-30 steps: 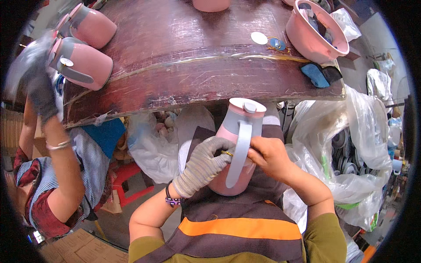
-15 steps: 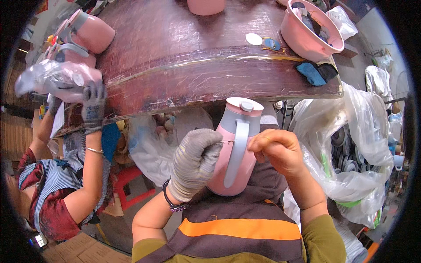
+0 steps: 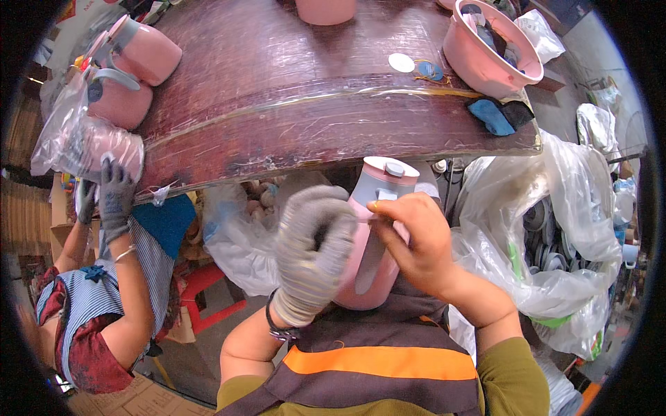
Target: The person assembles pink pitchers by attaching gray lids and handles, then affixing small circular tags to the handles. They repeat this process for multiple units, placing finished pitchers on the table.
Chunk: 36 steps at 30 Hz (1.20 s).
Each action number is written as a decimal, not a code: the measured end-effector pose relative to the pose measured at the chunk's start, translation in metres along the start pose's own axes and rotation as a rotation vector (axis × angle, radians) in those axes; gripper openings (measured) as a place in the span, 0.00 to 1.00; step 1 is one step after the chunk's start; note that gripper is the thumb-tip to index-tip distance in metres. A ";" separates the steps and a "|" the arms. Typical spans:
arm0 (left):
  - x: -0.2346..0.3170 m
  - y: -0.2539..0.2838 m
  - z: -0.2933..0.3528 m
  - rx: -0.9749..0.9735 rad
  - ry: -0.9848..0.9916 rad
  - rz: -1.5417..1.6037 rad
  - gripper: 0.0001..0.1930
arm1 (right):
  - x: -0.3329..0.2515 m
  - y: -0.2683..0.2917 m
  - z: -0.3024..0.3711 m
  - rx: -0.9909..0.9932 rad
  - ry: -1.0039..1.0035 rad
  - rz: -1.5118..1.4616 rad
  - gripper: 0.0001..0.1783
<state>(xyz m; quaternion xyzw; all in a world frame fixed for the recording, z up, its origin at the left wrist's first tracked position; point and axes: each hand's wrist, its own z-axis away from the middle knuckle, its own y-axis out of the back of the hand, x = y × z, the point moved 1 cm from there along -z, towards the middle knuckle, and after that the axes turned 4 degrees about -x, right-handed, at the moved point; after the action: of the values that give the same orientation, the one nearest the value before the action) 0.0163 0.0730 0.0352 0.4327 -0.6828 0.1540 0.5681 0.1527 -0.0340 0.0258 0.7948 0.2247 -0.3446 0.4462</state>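
One pink jug [image 3: 374, 236] with a white lid and a grey handle sits in the person's lap, near the dark wood counter [image 3: 291, 97]. The left hand [image 3: 312, 253] — in a grey glove — is curled on the jug's side, and the bare right hand [image 3: 416, 239] pinches the grey handle near its top. Far left, two more pink jugs [image 3: 132, 69] lie on the counter. A co-worker's gloved hand [image 3: 114, 197] holds a third in a clear bag [image 3: 83, 145]. One pink bowl [image 3: 489, 48] stands far right.
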 end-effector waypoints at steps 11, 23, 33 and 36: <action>-0.003 -0.017 0.007 -0.136 0.140 -0.019 0.06 | 0.002 -0.011 -0.003 -0.124 -0.045 0.001 0.44; -0.029 -0.021 0.019 -0.212 0.726 0.724 0.13 | 0.022 -0.028 0.016 0.128 -0.459 -0.869 0.26; -0.008 0.013 0.036 -0.263 0.742 0.539 0.11 | 0.077 0.005 0.045 0.242 -0.553 -0.705 0.15; 0.015 0.040 0.027 -0.113 0.555 0.526 0.10 | 0.032 0.007 0.053 -0.123 -0.575 -0.707 0.12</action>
<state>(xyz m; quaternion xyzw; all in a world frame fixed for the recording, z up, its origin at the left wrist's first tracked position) -0.0310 0.0708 0.0521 0.1525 -0.5983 0.3679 0.6953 0.1604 -0.0818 -0.0137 0.5133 0.3690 -0.6684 0.3920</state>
